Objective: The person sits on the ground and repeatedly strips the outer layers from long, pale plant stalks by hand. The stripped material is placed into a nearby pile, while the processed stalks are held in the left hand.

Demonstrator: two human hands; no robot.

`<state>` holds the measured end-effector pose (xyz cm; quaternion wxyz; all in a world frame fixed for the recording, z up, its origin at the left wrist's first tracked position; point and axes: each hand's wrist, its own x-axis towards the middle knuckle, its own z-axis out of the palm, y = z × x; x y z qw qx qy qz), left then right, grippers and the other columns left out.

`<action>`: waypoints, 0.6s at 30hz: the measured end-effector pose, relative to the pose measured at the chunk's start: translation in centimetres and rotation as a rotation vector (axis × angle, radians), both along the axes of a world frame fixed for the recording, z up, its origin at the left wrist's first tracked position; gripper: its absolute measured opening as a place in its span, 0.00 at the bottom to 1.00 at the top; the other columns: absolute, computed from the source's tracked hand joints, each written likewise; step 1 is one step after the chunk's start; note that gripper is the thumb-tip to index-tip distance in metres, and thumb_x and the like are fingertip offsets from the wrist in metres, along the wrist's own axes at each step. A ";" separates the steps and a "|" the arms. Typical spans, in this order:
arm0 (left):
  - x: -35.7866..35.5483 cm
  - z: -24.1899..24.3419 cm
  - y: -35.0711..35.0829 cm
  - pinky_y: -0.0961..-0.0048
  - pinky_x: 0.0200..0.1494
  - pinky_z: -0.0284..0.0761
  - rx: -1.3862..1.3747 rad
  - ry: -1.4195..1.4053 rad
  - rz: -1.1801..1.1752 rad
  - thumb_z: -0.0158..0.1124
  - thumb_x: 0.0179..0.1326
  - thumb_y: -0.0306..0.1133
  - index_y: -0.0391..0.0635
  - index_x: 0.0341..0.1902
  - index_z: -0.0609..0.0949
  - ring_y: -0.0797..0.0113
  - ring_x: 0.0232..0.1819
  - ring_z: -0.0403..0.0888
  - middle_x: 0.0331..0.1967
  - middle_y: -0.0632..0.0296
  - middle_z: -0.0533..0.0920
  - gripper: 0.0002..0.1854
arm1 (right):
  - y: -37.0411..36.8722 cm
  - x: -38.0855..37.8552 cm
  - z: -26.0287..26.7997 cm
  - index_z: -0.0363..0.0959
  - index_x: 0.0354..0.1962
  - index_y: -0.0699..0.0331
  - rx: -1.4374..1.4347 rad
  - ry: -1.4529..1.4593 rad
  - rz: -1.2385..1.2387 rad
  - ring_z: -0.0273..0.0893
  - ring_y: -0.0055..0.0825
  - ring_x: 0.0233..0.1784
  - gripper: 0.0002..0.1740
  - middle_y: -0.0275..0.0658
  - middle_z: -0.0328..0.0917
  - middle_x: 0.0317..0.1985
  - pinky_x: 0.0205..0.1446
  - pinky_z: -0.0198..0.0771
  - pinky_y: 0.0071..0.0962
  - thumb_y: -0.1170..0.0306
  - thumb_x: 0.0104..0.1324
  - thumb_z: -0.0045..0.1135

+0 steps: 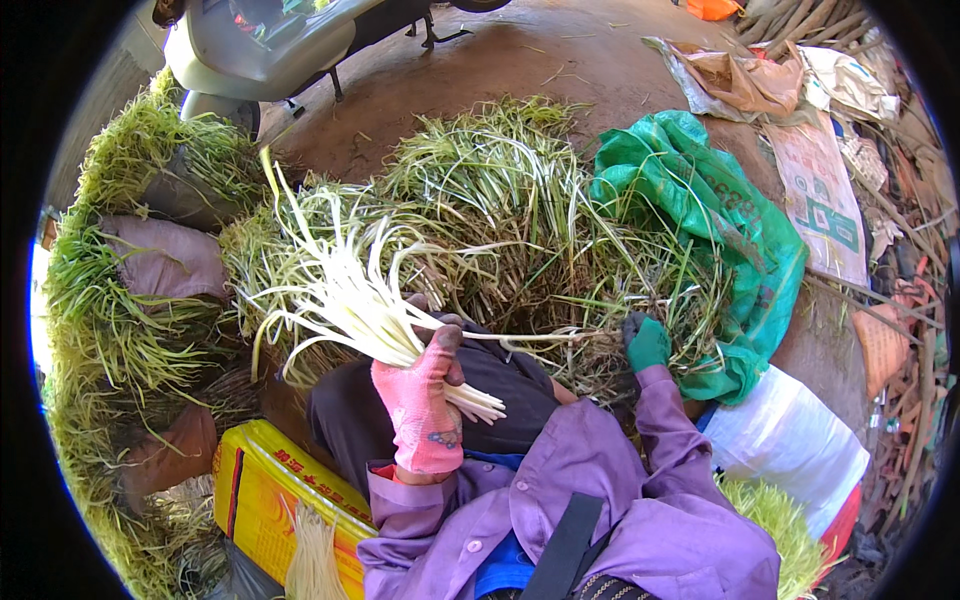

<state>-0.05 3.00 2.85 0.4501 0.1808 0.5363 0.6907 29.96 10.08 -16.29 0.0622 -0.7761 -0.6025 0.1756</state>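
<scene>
In a pink work glove with dark fingertips, my left hand (431, 394) is closed round a bunch of pale leafy stalks (360, 304), their white ends sticking out below the fist. My right hand (646, 341), in a green glove with dark fingertips, is at the root end of a thin stalk (532, 337) that runs across to the bunch. Its fingertips are partly hidden, so I cannot tell how firmly they hold. Beyond both hands lies a big heap of uncleaned leafy plants (517, 187) with brown roots and dry matter.
A green woven sack (750, 225) lies right of the heap. More bundled greens (127, 300) are piled at the left, near a yellow printed package (270, 495). A parked scooter (277, 52) stands at the top left. White sheeting (787, 442), flattened sacks (817, 180) and sticks (926, 405) are on the right.
</scene>
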 end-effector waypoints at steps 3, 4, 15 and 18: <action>0.5 -0.1 0.0 0.86 0.18 0.63 -0.022 -0.021 -0.014 0.69 0.52 0.20 0.37 0.58 0.73 0.80 0.20 0.72 0.34 0.57 0.83 0.27 | -0.7 -0.9 3.6 0.76 0.49 0.60 0.488 -0.392 0.263 0.78 0.50 0.40 0.18 0.48 0.80 0.40 0.44 0.74 0.46 0.61 0.65 0.54; 0.7 -0.1 0.1 0.86 0.18 0.63 -0.021 -0.019 -0.021 0.69 0.52 0.20 0.37 0.58 0.73 0.80 0.20 0.72 0.34 0.57 0.83 0.27 | -0.8 -1.8 5.8 0.75 0.51 0.60 0.556 -0.156 0.364 0.78 0.49 0.41 0.19 0.48 0.80 0.40 0.45 0.73 0.45 0.62 0.65 0.55; 1.6 0.4 -0.3 0.84 0.18 0.62 -0.029 -0.043 -0.025 0.69 0.53 0.20 0.36 0.58 0.73 0.80 0.16 0.69 0.32 0.59 0.83 0.27 | -3.8 -12.1 14.5 0.75 0.44 0.59 0.776 0.375 0.885 0.78 0.40 0.41 0.24 0.41 0.79 0.41 0.46 0.69 0.37 0.64 0.48 0.67; 0.7 0.7 -0.2 0.84 0.18 0.64 -0.041 -0.043 0.020 0.70 0.53 0.19 0.37 0.56 0.75 0.80 0.16 0.69 0.29 0.62 0.82 0.26 | -4.8 -9.6 11.0 0.75 0.43 0.59 0.750 0.302 0.825 0.78 0.40 0.41 0.22 0.41 0.79 0.40 0.45 0.69 0.38 0.68 0.47 0.64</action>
